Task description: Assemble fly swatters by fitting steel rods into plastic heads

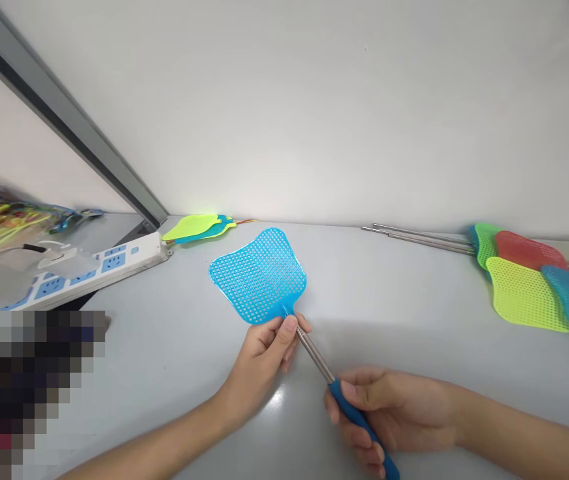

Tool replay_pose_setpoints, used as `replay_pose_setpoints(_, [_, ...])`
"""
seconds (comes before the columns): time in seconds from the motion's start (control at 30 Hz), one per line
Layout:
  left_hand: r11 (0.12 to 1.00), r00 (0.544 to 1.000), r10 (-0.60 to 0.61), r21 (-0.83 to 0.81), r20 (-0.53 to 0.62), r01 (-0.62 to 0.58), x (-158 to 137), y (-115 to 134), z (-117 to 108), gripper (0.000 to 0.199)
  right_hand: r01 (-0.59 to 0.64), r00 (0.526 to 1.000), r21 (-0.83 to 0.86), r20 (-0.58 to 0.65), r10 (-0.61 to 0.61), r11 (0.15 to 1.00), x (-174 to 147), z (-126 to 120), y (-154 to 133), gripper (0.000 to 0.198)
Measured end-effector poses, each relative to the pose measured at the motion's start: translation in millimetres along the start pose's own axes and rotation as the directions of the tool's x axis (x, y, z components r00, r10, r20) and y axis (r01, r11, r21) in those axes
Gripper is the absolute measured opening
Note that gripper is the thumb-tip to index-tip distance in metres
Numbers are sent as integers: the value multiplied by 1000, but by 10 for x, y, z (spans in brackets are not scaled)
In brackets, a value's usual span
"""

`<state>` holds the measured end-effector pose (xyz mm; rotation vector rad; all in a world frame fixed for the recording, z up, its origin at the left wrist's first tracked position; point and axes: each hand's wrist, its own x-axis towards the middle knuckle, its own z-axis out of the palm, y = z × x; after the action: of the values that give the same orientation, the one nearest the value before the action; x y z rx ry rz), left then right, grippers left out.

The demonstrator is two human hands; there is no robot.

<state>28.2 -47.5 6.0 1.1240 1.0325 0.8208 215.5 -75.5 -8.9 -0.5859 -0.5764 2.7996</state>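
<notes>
A blue fly swatter (261, 275) with a perforated plastic head is held over the table, slanting from upper left to lower right. My left hand (269, 343) pinches it at the neck, where the head meets the metal rod. Around the blue grip at the lower end, my right hand (389, 407) is closed, with the thumb on top. Between my two hands a short stretch of silver rod shows. The lowest end of the grip runs to the bottom edge of the view.
Swatter heads in green, red, yellow (529, 297) and blue lie at the right, with metal rods (421, 241) pointing left along the wall. Yellow and blue heads (197, 228) lie at the back left. A white power strip (129, 260) and bagged colourful items (4, 217) are farther left.
</notes>
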Motion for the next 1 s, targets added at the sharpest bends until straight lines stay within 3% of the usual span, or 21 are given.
replay_pose_setpoints(1.0, [999, 1000, -18, 35, -4, 18, 23, -29, -18, 31, 0, 1000, -5, -27, 0, 1000, 3, 19, -18, 26])
